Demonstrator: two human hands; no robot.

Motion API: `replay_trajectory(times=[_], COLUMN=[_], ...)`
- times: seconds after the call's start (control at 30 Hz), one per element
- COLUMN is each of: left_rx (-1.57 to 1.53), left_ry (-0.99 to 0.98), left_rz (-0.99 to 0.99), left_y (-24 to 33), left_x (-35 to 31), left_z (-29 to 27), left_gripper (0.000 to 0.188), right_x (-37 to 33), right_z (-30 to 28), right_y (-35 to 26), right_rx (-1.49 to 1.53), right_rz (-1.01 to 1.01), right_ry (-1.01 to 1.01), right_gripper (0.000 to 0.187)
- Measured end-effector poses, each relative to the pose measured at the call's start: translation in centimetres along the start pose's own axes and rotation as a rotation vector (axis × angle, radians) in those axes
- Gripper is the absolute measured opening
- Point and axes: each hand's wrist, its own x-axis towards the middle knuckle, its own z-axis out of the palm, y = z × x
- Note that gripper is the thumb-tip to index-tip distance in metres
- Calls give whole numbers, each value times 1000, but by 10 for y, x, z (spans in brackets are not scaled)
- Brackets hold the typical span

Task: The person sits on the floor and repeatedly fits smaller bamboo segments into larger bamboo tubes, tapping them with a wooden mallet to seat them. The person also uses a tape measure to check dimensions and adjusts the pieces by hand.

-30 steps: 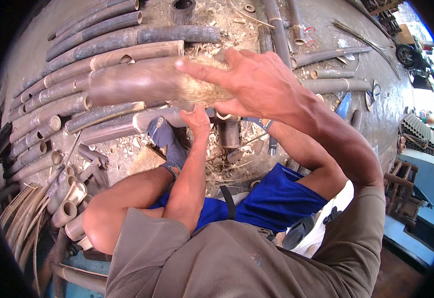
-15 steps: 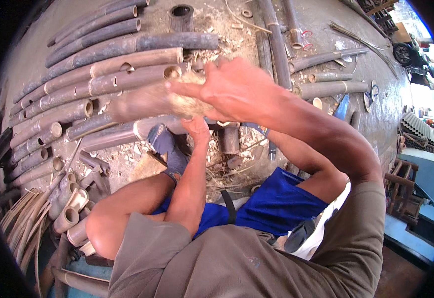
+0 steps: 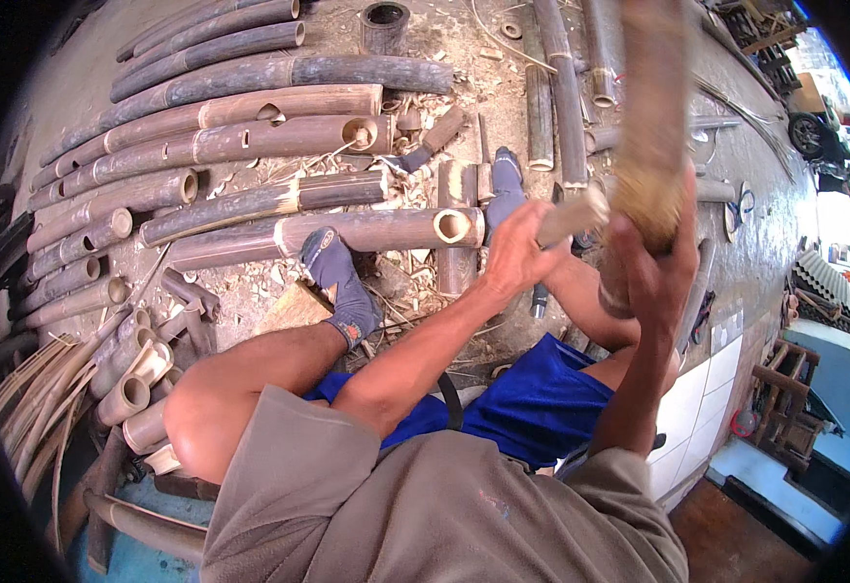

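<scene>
My left hand [image 3: 520,251] is closed around a short pale wooden rod [image 3: 569,218]. To its right, my right hand [image 3: 653,267] is raised with fingers round the lower end of a thick brown club-like wooden piece [image 3: 652,87], blurred by motion and pointing away from me. Its frayed, fibrous end [image 3: 646,209] sits by my palm. The rod's tip comes close to that end; whether they touch, I cannot tell. Beyond my left hand lies a bamboo tube [image 3: 376,231] with a round hole near its right end, between my feet in dark shoes.
Several bamboo tubes [image 3: 221,146] lie in rows to the left, some with cut holes. A hatchet-like tool [image 3: 430,139] rests among pale chips. An upright bamboo cup [image 3: 384,27] stands at the back. Cane strips [image 3: 51,398] are bundled at left; a wooden rack [image 3: 784,403] stands right.
My right hand has swung rightward, and the club-like piece has turned from pointing left to pointing away. My left hand has moved right, with the pale rod now showing in it.
</scene>
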Motion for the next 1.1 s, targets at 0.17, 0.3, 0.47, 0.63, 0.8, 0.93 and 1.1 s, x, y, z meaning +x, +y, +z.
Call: replay_trajectory(times=[0.17,0.3,0.47,0.63,0.8,0.93,1.1], left_rx=[336,488,632,957,1204,1328,1376], left_ry=[-195,-169,-120,-261,-291,-204,-186], left_rz=[96,-59,-4,9,65,30,26], left_y=[-46,-49,-65,-81,-121,-144,-146], left_x=[-4,35,90,127,130,117,108], left_z=[5,-36,-90,-153,-221,-262,-270], left_gripper=[44,45,54,47,50,49,46], right_x=[-43,-5,69,72,35,-15,-92], right_z=[-19,0,52,80,97,125,160], right_y=[107,135,180,238,261,228,172], right_rx=[116,-441,-861,-958,-802,-740,-360], right_rz=[267,351,223,15,8,-137,45], right_ry=[120,-181,-441,-414,-209,-1,-198], right_gripper=[86,93,104,107,87,74,67])
